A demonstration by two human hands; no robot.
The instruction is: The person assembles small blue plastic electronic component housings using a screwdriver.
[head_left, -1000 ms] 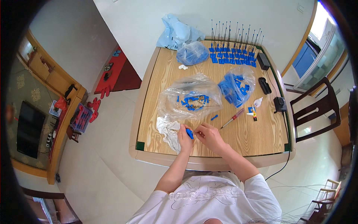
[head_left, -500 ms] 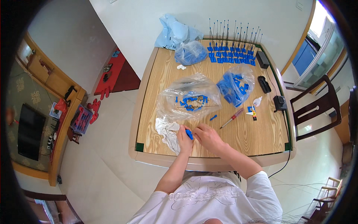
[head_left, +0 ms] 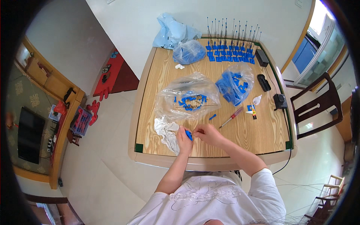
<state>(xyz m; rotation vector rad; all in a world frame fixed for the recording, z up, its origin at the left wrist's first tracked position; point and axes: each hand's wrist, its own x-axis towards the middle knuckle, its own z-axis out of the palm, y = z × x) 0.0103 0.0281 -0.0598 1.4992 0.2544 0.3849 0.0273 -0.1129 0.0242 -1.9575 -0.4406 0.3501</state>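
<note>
Near the front edge of the table, my left hand (head_left: 183, 141) is closed around a small blue plastic piece (head_left: 189, 135). Close to its right side, my right hand (head_left: 208, 135) has its fingertips pinched together; whatever they grip is too small to make out. A crumpled white cloth (head_left: 165, 133) lies beside my left hand. Just beyond both hands sits an open clear plastic bag (head_left: 168, 93) with springs and small blue parts inside. One loose blue part (head_left: 212, 116) and a screwdriver (head_left: 231, 117) with a reddish handle rest past my right hand.
At the back, rows of blue bases (head_left: 225, 56) carry upright springs. Bags of blue parts (head_left: 234, 88) (head_left: 189, 53) and a light blue bag (head_left: 172, 32) stand on the table. A glue tube (head_left: 254, 111), black case (head_left: 264, 82) and black adapter (head_left: 280, 101) lie at right.
My right hand has drawn slightly away from the blue piece, its fingers now in a tighter pinch. My left hand keeps its hold. The whole view has shifted slightly.
</note>
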